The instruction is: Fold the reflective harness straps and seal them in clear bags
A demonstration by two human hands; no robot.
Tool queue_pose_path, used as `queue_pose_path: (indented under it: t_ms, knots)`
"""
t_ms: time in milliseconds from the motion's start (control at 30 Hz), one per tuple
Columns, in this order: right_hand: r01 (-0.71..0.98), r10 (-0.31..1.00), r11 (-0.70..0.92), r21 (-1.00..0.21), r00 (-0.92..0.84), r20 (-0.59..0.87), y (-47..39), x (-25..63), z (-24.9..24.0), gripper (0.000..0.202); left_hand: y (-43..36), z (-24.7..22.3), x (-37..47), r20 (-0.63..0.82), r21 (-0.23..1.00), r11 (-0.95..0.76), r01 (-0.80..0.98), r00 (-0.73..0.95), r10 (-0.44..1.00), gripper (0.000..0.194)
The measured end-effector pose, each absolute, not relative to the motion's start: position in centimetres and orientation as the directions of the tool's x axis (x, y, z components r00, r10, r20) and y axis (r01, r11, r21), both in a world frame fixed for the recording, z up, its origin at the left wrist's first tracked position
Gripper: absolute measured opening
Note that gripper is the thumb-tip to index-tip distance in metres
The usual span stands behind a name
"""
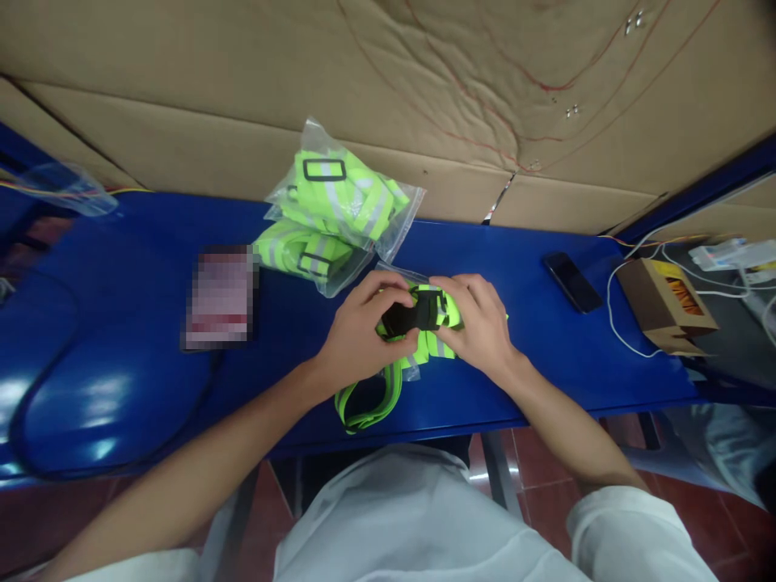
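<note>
Left hand pinches black buckle, at clock centre; right hand grips folded neon strap at three o'clock. Best keep folds squeezed tight, buckle flat, loop at seven o'clock untwisted.

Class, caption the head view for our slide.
Left hand and right hand hold a neon strap over a blue table.

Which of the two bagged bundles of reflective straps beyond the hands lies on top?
The bundle nearer the cardboard wall; it overlaps the other bundle, which lies partly underneath.
</note>
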State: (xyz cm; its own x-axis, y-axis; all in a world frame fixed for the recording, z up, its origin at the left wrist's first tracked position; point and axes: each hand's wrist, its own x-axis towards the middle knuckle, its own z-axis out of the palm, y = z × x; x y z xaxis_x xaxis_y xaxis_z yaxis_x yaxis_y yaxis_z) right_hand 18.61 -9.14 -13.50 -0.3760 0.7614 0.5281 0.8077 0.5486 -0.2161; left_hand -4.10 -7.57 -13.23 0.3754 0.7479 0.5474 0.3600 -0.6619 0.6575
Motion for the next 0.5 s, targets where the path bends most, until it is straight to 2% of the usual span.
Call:
queue_pose_path:
  t_ms: [133, 267, 333, 433, 500]
  knots:
    - [0.827, 0.744, 0.538, -0.159, -0.378, 0.551, -9.3, 18.4, -13.5, 0.044, -7.5, -13.1, -4.2, 0.529, 0.669, -0.656, 0.35, 0.396, 0.751, 0.021]
    - [0.859, 0.713, 0.511, -0.034, -0.402, 0.575, -9.3, 18.7, -13.2, 0.038, -7.3, -13.3, -4.4, 0.517, 0.675, -0.658, 0.335, 0.421, 0.745, 0.017]
    - [0.871, 0.688, 0.491, 0.023, -0.404, 0.603, -9.1, 19.1, -13.0, 0.037, -7.3, -13.4, -4.5, 0.5, 0.666, -0.656, 0.355, 0.441, 0.746, 0.022]
    - [0.888, 0.676, 0.459, 0.02, -0.364, 0.641, -8.8, 19.8, -12.6, 0.041, -7.4, -13.0, -4.8, 0.46, 0.584, -0.67, 0.458, 0.493, 0.738, 0.043]
    - [0.894, 0.704, 0.446, -0.027, -0.332, 0.628, -8.8, 20.1, -12.3, 0.043, -7.6, -12.3, -5.1, 0.465, 0.542, -0.679, 0.495, 0.497, 0.733, 0.043]
